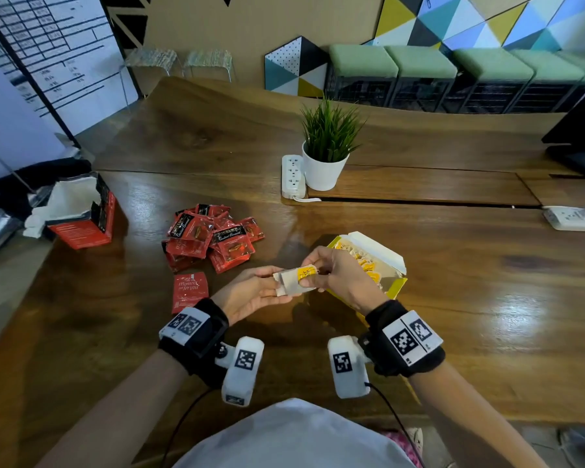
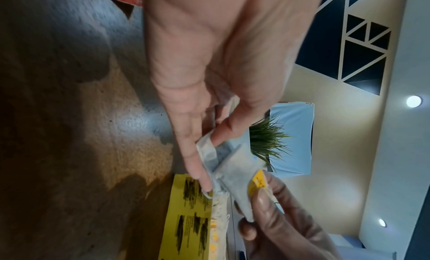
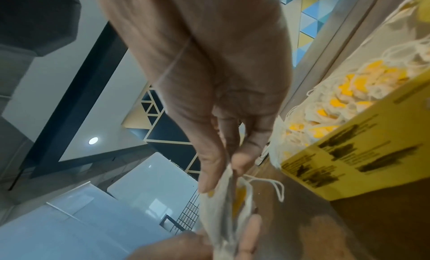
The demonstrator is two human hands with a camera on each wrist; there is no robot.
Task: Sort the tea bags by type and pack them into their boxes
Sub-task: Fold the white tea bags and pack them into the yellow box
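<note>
Both hands hold white tea bags with a yellow tag point(image 1: 296, 281) above the table, just left of the open yellow box point(image 1: 390, 288). My left hand point(image 1: 255, 291) pinches their left end between thumb and fingers point(image 2: 210, 135). My right hand point(image 1: 323, 273) pinches the right end with the yellow tag point(image 2: 258, 182), seen also as white bags point(image 3: 221, 205) under its thumb. The yellow box point(image 3: 349, 162) holds several white bags with yellow tags point(image 3: 344, 91). A pile of red tea sachets point(image 1: 210, 238) lies to the left; one red sachet point(image 1: 190, 292) lies apart.
An open red box point(image 1: 85, 217) stands at the table's left edge. A potted plant point(image 1: 326, 146) and a white power strip point(image 1: 293, 177) sit further back; another strip point(image 1: 574, 217) lies far right. A monitor base point(image 1: 581, 143) is at the right rear.
</note>
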